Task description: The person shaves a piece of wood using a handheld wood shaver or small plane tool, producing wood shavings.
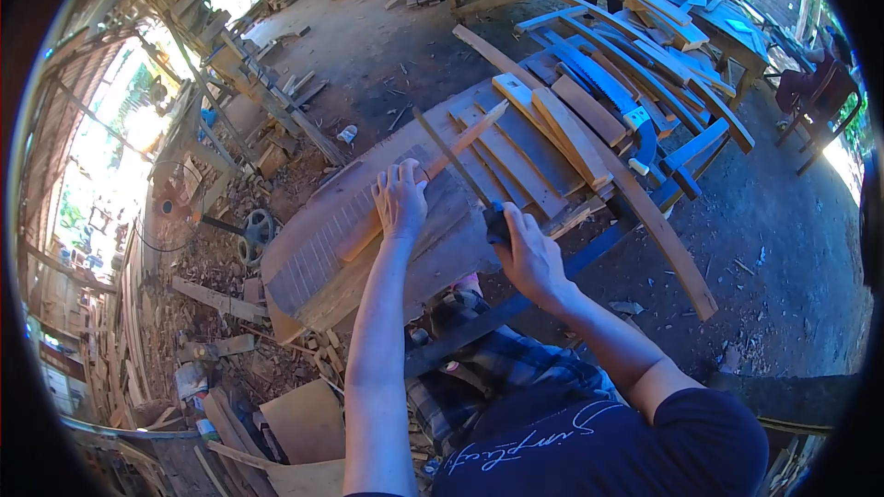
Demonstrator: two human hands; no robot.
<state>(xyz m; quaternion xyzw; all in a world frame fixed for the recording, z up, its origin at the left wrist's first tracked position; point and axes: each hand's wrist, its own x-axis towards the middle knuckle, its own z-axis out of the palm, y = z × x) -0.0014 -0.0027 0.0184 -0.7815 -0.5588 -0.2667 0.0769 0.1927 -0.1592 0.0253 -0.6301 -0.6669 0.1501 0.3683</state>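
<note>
My left hand is closed over a long piece of wood, pressing it against the worktop board. This piece runs diagonally, its pale tapered end pointing to the upper right. In my right hand is the black handle of a long thin-bladed tool, its blade seen nearly edge-on. The blade slants up to the left and overlaps the wood just beyond my left hand. Parallel pale lines cross the board left of my left hand.
Flat wooden strips and a thick offcut lie right of the blade. Beyond them, a blue-handled handsaw rests among stacked frame pieces. A long plank juts out at right. Scrap wood litters the floor at left. A person sits at far right.
</note>
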